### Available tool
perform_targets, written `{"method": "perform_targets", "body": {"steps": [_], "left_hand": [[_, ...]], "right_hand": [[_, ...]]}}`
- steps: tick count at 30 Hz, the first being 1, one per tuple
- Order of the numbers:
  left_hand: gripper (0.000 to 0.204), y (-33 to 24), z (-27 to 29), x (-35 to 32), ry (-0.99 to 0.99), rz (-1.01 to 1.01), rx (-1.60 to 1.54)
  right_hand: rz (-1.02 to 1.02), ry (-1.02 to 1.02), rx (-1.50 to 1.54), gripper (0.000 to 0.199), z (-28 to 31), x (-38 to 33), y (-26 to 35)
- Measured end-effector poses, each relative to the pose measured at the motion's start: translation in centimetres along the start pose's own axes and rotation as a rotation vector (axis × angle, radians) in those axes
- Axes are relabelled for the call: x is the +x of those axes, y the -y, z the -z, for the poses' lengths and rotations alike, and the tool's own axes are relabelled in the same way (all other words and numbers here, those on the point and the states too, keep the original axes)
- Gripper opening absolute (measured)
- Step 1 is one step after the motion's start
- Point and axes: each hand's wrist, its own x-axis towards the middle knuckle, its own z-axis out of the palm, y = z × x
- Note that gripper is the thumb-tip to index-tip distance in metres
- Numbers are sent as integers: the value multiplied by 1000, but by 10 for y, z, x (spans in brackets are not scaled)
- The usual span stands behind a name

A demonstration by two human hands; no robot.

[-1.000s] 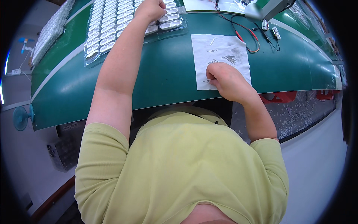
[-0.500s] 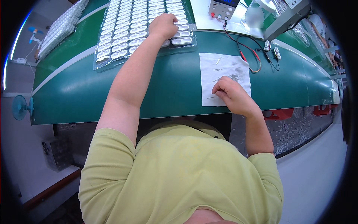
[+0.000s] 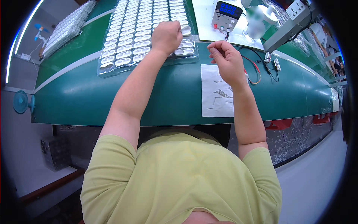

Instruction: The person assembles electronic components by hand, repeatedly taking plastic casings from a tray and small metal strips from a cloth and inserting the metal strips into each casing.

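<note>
My left hand (image 3: 166,37) is closed over the near right part of a clear plastic tray (image 3: 103,74). Its fingertips pinch a white oval casing (image 3: 185,30), tilted out of line with the rows of similar white oval casings (image 3: 141,44) in the tray. To the right of the tray, my right hand (image 3: 226,62) is raised with thumb and fingers drawn together. Whatever sits in that pinch is too small to make out. Below it a white sheet (image 3: 209,106) lies on the green table, with several thin grey strips (image 3: 222,93) scattered on it. My right forearm hides part of the sheet.
A power supply (image 3: 226,15) with a lit blue display stands on a white board (image 3: 204,22). Red and black leads (image 3: 257,74) run toward small white devices (image 3: 276,64). A grey post (image 3: 285,31) rises at right; stacked white trays (image 3: 69,28) lie far left.
My right hand has lifted from the strips on the sheet and moved away from me, toward the tray's right side. My left hand stays at the tray, where a casing now shows tilted at its fingertips.
</note>
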Motion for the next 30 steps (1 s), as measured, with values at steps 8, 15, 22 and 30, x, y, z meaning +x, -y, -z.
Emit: {"method": "perform_targets", "body": {"steps": [8,15,22,30], "left_hand": [[26,-39,30,-64,239,685,-1454],[27,-46,20,-74,251,784,-1502],[21,-45,18,-77,192,794,-1374],[23,-47,20,-77,176,765,-1330]], "right_hand": [[40,-122,222,11,-28,-5,-20],[-154,68,246,10,-36,-20,-19],[-91,44,131,14,-33,-26,-17],[-44,35,45,15,-37,-27,-17]]}}
